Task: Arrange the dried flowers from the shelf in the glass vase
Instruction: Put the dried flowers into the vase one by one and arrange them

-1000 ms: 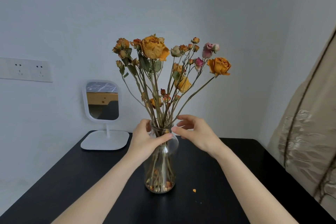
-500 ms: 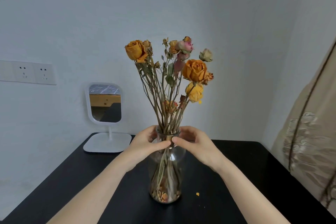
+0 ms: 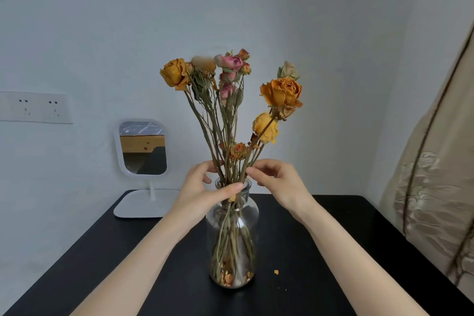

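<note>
Glass vase, clear w/ round shoulders, stands mid black table, holding dried flowers: brittle orange, yellow & pink roses on thin stems. Left hand curls round the vase neck, thumb across front. Right hand pinches stems just above the rim. White mirror behind.

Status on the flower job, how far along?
Done: the flowers all stand in the vase, stems reaching its bottom; none lie on the table. In hand: left hand holds the vase neck, right hand pinches stems just above the rim. Left: probably final fanning, then letting go. No shelf in view, so more stems may remain.
</note>
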`<state>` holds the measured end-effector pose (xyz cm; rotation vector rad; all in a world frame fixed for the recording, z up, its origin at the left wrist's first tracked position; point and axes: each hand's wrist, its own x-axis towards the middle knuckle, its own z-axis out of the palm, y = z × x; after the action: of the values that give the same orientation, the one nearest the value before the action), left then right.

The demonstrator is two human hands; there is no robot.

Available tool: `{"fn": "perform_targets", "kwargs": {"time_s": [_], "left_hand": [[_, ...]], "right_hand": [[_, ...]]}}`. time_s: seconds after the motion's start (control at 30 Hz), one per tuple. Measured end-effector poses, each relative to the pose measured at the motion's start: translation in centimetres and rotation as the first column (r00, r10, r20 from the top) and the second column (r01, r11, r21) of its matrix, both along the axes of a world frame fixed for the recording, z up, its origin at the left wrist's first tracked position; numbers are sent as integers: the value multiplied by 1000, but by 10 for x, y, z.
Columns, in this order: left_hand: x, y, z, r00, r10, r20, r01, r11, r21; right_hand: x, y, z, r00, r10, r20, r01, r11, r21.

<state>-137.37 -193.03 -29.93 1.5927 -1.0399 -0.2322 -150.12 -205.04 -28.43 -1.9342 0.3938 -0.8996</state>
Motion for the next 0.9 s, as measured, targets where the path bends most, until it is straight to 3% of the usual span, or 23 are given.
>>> {"fn": "perform_targets", "kwargs": {"time_s": [0.23, 0.43, 0.53, 0.7, 0.9], "left_hand": [[1, -6, 1, 992, 97, 77, -89, 990, -112], [4, -1, 3, 999, -38, -17, 34, 979, -201], [2, 1, 1, 992, -106, -71, 91, 977, -193], [-2, -2, -3, 998, -32, -61, 22, 987, -162], [-13, 0, -17, 998, 53, 24, -50, 992, -114]], "right_hand": [[4, 4, 7, 995, -20, 97, 18, 999, 28], [2, 7, 4, 987, -19, 159, 11, 999, 49], [0, 6, 1, 997, 11, 80, -11, 1000, -6], [-2, 4, 4, 999, 1, -43, -1, 1000, -21], [1, -1, 10, 987, 78, -141, -63, 992, 107]]}}
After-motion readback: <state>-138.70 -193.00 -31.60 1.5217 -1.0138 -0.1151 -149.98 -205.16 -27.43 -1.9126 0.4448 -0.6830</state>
